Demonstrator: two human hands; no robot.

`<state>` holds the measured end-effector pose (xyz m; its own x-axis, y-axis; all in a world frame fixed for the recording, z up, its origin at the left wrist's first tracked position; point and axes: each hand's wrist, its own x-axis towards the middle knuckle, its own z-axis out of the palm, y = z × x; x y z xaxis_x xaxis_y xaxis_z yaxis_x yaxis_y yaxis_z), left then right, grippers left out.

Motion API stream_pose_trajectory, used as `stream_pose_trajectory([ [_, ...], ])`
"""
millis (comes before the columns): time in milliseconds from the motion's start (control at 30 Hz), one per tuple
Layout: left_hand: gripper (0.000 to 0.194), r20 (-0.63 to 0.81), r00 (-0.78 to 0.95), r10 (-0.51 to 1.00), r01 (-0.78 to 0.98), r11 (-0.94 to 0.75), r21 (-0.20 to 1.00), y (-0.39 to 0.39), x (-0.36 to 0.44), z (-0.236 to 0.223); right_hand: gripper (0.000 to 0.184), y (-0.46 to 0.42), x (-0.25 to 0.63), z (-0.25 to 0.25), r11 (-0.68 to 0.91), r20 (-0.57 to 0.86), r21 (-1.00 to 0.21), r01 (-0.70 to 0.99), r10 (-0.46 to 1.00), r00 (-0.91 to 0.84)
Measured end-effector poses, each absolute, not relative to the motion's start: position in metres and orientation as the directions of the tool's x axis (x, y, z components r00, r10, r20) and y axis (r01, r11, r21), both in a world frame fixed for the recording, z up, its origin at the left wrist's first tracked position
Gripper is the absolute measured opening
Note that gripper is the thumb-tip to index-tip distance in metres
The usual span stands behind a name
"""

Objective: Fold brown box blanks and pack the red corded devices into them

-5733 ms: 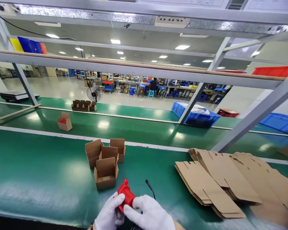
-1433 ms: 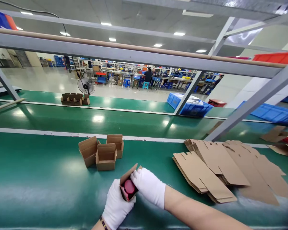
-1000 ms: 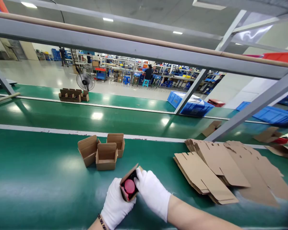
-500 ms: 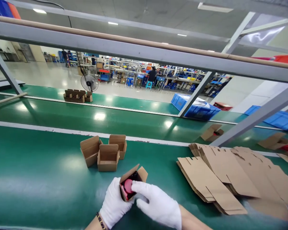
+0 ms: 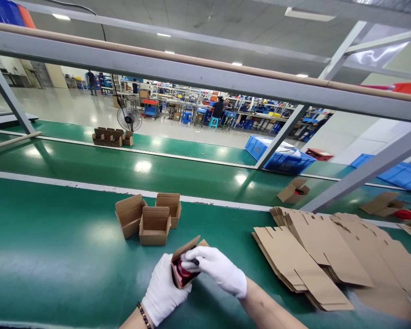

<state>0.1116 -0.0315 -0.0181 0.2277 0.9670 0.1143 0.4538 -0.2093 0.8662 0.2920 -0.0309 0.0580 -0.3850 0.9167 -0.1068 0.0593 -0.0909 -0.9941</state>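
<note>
My left hand [image 5: 166, 283], in a white glove, is wrapped round a small open cardboard box [image 5: 174, 274], which tilts toward me. Inside it sits a red item [image 5: 182, 273] with dark parts, whose kind I cannot make out. My right hand [image 5: 215, 268], also gloved, reaches over the box's opening with its fingers bent together. A small black piece [image 5: 195, 262] shows at those fingertips; whether it is part of the red item is unclear. Just beyond my hands stand three open cardboard boxes [image 5: 155, 228] on the green work surface [image 5: 71, 256].
Flat cardboard blanks [image 5: 297, 260] lie in overlapping piles to my right. Past a pale rail, a green belt [image 5: 192, 171] carries an open box [image 5: 293, 191]. Filled cartons [image 5: 108, 137] and a blue crate [image 5: 281, 155] stand farther back. A slanted metal post [image 5: 359, 169] rises at right.
My right hand has moved left and up over the box opening, covering much of the red item. On the belt at right, the open boxes have shifted left. My left hand stays put.
</note>
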Motion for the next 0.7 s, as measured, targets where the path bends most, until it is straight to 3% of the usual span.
stream_pose_trajectory([
  [33, 0.036, 0.115, 0.229, 0.967, 0.456, -0.211, 0.864, -0.032, 0.112, -0.018, 0.028, -0.031, 0.289, 0.058, 0.074, -0.037, -0.962, 0.262, 0.917, -0.397],
  [67, 0.036, 0.119, 0.229, 0.966, 0.461, -0.215, 0.861, -0.032, 0.111, -0.018, 0.025, -0.031, 0.286, 0.059, 0.241, 0.022, -0.854, 0.462, 0.902, -0.431],
  [133, 0.038, 0.130, 0.229, 0.965, 0.472, -0.227, 0.852, -0.032, 0.112, -0.018, 0.024, -0.036, 0.279, 0.061, 0.493, 0.059, -0.493, 0.717, 0.841, -0.537],
  [200, 0.037, 0.135, 0.228, 0.964, 0.486, -0.232, 0.843, -0.032, 0.112, -0.018, 0.023, -0.043, 0.272, 0.063, 0.599, -0.001, -0.188, 0.778, 0.793, -0.610],
  [267, 0.033, 0.134, 0.226, 0.965, 0.488, -0.231, 0.842, -0.032, 0.113, -0.018, 0.024, -0.051, 0.266, 0.064, 0.639, -0.050, -0.043, 0.768, 0.766, -0.641],
  [333, 0.029, 0.138, 0.208, 0.968, 0.482, -0.224, 0.847, -0.031, 0.113, -0.019, 0.034, -0.057, 0.263, 0.063, 0.663, -0.026, 0.014, 0.749, 0.749, -0.662],
  [433, 0.028, 0.137, 0.177, 0.975, 0.500, -0.209, 0.841, -0.030, 0.114, -0.019, 0.052, -0.062, 0.266, 0.054, 0.631, 0.124, 0.058, 0.773, 0.764, -0.633],
  [533, 0.029, 0.114, 0.181, 0.977, 0.497, -0.191, 0.847, -0.029, 0.115, -0.018, 0.048, -0.067, 0.273, 0.035, 0.628, 0.312, 0.116, 0.769, 0.712, -0.629],
  [633, 0.029, 0.105, 0.187, 0.977, 0.422, -0.176, 0.889, -0.030, 0.117, -0.021, 0.048, -0.075, 0.276, 0.012, 0.636, 0.402, 0.179, 0.750, 0.649, -0.646],
  [700, 0.043, 0.125, 0.189, 0.974, 0.405, -0.193, 0.894, -0.031, 0.117, -0.028, 0.048, -0.077, 0.277, -0.003, 0.597, 0.432, 0.164, 0.786, 0.673, -0.601],
])
